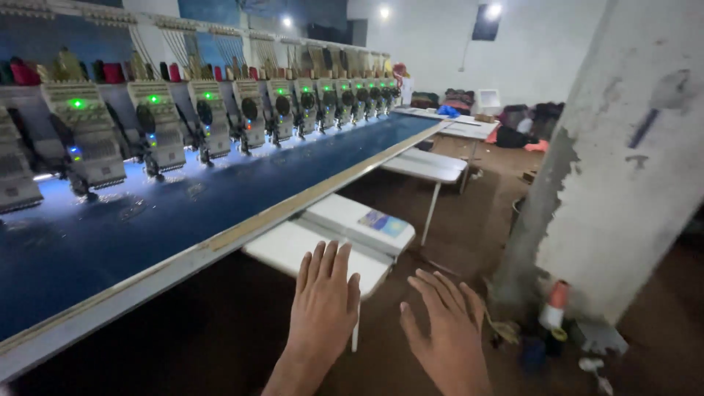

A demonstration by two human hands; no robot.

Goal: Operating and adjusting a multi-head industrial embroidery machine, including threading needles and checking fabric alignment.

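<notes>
On your far left a row of embroidery machines [158, 125] stands over a long sheet of dark blue cloth [183, 205]. Your left hand [323, 304] hangs flat, fingers spread and holding nothing, just over the near edge of a small white side table [293, 253]. Your right hand [444, 326] hovers beside it, open and empty. A peeling concrete pillar [623, 169] rises at right.
</notes>
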